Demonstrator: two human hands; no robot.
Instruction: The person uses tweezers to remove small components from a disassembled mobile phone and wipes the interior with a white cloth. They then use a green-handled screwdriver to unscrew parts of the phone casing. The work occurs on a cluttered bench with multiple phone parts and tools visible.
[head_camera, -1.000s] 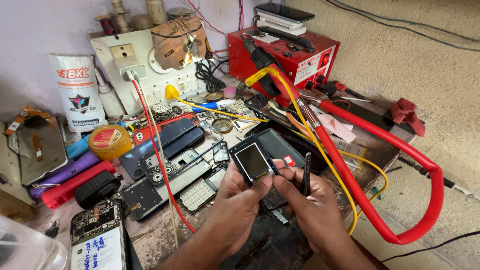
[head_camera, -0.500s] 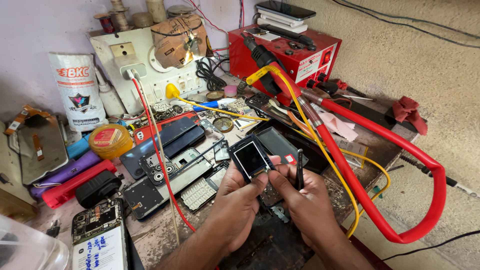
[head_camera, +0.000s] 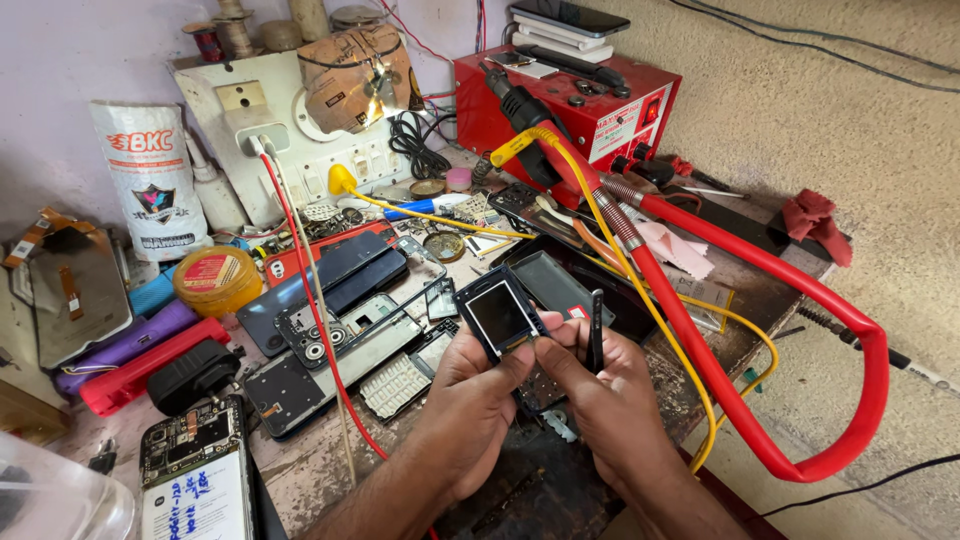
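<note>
Hands hold one small phone display frame (head_camera: 500, 318) together, left hand (head_camera: 478, 385) beneath it, right hand (head_camera: 600, 390) also gripping black tweezers (head_camera: 597, 330) at three o'clock.

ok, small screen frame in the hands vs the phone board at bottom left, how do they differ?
The small screen frame is held up off the bench by the left hand and right hand; the phone board lies flat, untouched. The frame shows a dark blank panel; the board shows exposed circuitry above a white handwritten label. The frame looks smaller. Both are stripped phone parts.
</note>
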